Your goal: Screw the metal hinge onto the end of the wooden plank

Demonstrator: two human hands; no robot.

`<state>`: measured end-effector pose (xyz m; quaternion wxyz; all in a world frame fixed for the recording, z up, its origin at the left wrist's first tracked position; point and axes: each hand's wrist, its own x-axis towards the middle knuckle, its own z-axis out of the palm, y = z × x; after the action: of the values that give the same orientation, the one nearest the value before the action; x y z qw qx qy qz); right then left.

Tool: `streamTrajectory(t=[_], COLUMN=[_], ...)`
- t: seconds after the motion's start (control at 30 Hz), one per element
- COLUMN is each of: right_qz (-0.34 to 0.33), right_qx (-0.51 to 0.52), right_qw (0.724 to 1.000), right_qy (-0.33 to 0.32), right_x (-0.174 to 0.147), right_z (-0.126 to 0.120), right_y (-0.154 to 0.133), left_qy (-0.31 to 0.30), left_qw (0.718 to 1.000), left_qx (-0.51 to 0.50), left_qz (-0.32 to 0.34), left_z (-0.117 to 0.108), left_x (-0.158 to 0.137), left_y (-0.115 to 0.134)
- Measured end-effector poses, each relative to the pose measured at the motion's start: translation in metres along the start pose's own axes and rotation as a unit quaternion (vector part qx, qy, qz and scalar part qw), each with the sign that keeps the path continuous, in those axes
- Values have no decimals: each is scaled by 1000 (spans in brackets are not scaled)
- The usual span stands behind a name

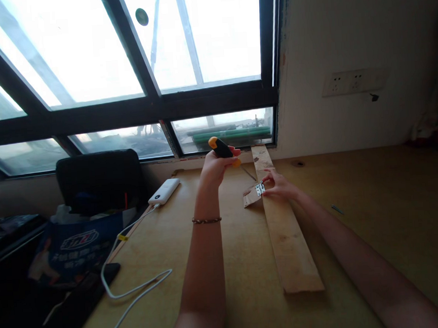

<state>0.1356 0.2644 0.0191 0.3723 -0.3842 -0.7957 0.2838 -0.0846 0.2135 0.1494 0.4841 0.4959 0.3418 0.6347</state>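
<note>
We see bare, matt, knotted wood in the long plank [288, 244] and shiny metal in the hinge [260, 188]. Our screwdriver [222, 149] has a plastic-looking handle and metal shaft; the power bank [165, 191] looks smooth plastic, the tabletop [247, 261] smooth, faintly glossy.

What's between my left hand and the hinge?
The screwdriver: in the head view, its shaft runs from your left hand toward the hinge.

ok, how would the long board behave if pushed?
The long board looks like wood, so probably stiff. Lying flat on its broad face on the table, it would likely slide rather than roll or tip. The right hand at the hinge might hold it back.
</note>
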Motion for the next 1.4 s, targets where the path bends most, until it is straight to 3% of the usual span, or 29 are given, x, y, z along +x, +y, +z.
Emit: streamTrajectory(t=[0.77, 1.4], right_qz=[-5, -6], right_qx=[14, 7], right_qw=[1000, 1000], right_qy=[5, 0], right_x=[-1, -2], right_z=[0, -2], right_y=[12, 11], left_qy=[-35, -61], left_qw=[999, 997], left_qx=[1, 35], left_qz=[21, 43], left_z=[17, 21], left_x=[11, 10], left_y=[-30, -37])
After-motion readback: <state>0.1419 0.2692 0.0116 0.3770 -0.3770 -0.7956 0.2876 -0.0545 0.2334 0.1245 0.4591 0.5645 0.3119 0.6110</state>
